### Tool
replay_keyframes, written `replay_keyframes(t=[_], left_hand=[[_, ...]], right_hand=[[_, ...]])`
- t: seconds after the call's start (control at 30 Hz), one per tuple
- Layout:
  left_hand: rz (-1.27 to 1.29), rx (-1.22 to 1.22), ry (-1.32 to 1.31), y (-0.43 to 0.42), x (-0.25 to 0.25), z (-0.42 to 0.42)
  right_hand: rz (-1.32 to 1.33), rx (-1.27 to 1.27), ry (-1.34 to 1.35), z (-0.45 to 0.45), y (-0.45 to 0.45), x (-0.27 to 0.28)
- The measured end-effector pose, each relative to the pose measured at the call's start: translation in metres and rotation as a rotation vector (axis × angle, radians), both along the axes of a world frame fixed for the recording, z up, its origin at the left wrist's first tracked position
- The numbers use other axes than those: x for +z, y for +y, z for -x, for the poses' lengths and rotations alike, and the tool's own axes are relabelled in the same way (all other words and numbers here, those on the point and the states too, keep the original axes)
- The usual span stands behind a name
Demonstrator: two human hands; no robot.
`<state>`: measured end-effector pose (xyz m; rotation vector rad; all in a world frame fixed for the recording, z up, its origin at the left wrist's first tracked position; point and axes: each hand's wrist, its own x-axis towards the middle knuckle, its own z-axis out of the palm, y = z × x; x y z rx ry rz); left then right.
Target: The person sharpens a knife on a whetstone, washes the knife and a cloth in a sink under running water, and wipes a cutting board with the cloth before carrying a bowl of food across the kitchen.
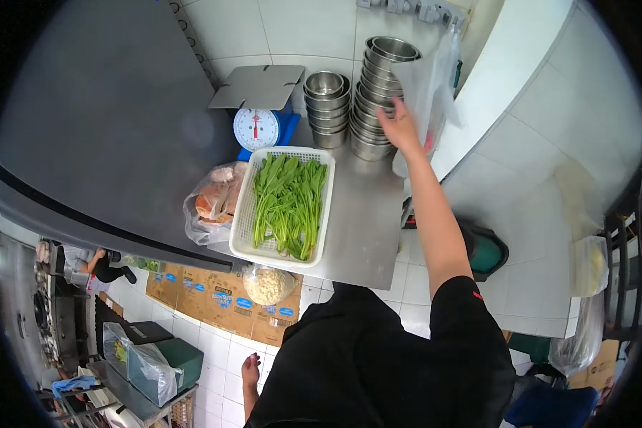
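My right hand (399, 128) reaches to the tall stack of steel bowls (371, 118) at the back of the steel counter (364, 221), fingers apart, at the stack's right side beside a hanging clear plastic bag (431, 85). Low in the view, my left hand (251, 369) hangs over the floor, its fingers curled and small; whether it holds anything is unclear. A white basket (326, 207) of leafy green vegetables (289, 200) sits on the counter. Left of it lies a plastic bag of reddish-brown food (214, 202). A shorter stack of steel pots (328, 107) stands behind the basket.
A blue dial scale (257, 130) with a metal plate stands at the back left. A bag of pale pieces (267, 284) is at the counter's front edge. Cardboard (192, 296) covers some floor. A green bin (488, 250) stands right. Another person (96, 265) is far left.
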<state>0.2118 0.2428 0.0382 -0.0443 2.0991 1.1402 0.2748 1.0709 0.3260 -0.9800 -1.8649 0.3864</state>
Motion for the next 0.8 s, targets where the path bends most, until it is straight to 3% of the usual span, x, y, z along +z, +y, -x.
replay_keyframes(t=[0.07, 0.1, 0.17, 0.23, 0.3, 0.33, 0.37, 0.4, 0.43, 0.5, 0.63, 0.7, 0.73, 0.77, 0.8], left_hand=[[0.023, 0.018, -0.028, -0.026, -0.01, 0.007], [0.035, 0.032, -0.036, -0.044, -0.021, 0.007], [0.103, -0.026, -0.059, -0.066, -0.015, 0.0], [0.175, -0.103, -0.078, -0.105, -0.032, -0.006], [0.182, 0.033, -0.186, -0.154, -0.088, -0.023], [0.143, 0.193, -0.299, -0.176, -0.119, -0.034], [0.125, 0.366, -0.404, -0.188, -0.135, -0.045], [0.182, 0.24, -0.383, -0.191, -0.129, -0.053], [0.234, 0.094, -0.345, -0.184, -0.121, -0.059], [0.283, -0.039, -0.317, -0.17, -0.112, -0.068], [0.26, -0.141, -0.238, -0.13, -0.1, -0.061], [0.228, -0.147, -0.174, -0.102, -0.092, -0.045], [0.215, -0.144, -0.131, -0.09, -0.087, -0.037], [0.19, -0.129, -0.097, -0.069, -0.076, -0.029], [0.174, -0.109, -0.061, -0.047, -0.062, -0.023]], right_hand=[[0.51, 0.372, -0.053, -0.012, -0.022, 0.006], [0.506, 0.364, -0.052, -0.018, -0.032, 0.011], [0.75, 0.563, -0.192, -0.034, -0.049, 0.023], [0.658, 0.618, -0.245, -0.056, -0.057, 0.012], [0.628, 0.502, 0.275, -0.083, -0.093, -0.002], [0.638, 0.496, 0.27, -0.09, -0.103, -0.023], [0.543, 0.182, 0.13, -0.098, -0.108, -0.057], [0.437, -0.125, -0.012, -0.107, -0.114, -0.09], [0.441, -0.125, -0.016, -0.11, -0.123, -0.118], [0.008, -0.122, -0.285, -0.099, -0.14, -0.157], [0.075, 0.006, -0.248, -0.071, -0.128, -0.149], [0.28, 0.108, -0.397, -0.055, -0.11, -0.137], [0.532, 0.143, -0.507, -0.045, -0.101, -0.131], [0.53, 0.147, -0.503, -0.04, -0.088, -0.141], [0.594, 0.24, -0.754, -0.033, -0.073, -0.163]])
